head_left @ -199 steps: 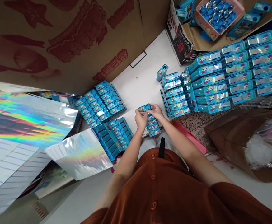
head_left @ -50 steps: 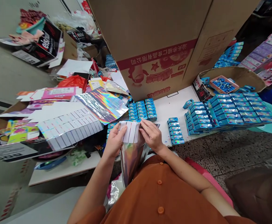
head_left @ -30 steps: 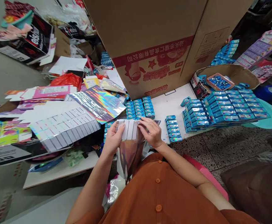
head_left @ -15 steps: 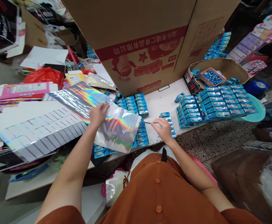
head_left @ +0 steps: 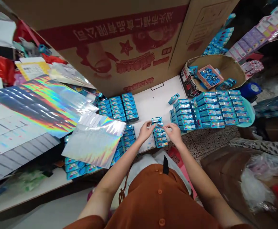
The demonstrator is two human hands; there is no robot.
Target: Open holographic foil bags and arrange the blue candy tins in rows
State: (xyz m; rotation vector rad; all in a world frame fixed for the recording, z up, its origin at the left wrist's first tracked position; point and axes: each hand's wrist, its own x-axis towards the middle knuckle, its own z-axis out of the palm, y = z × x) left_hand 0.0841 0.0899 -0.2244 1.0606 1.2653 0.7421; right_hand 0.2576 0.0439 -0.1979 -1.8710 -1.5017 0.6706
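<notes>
A short row of small blue boxes [head_left: 160, 139] lies on the white tabletop in front of me. My left hand [head_left: 145, 132] is at the left side of this row, fingertips pinched near the top of it. From the right, my right hand [head_left: 174, 134] reaches in with thumb and index finger together. Between the fingertips, over the boxes, is a thin shiny sticker [head_left: 160, 126], partly hidden by the fingers. A holographic sticker sheet [head_left: 93, 138] rests to the left, on top of more blue boxes [head_left: 128, 137], with no hand touching it.
A large brown carton [head_left: 134, 41] stands behind the work area. Stacked blue boxes [head_left: 210, 109] fill the right end of the table. Beyond them, a cut-down carton [head_left: 234, 68] holds a pink tray [head_left: 210, 77] of small blue pieces. More shiny sheets [head_left: 45, 105] lie left.
My left hand has let go of the holographic sheet and moved right to the row of boxes. The sheet now lies flat. My right hand has brought the thin sticker over the row.
</notes>
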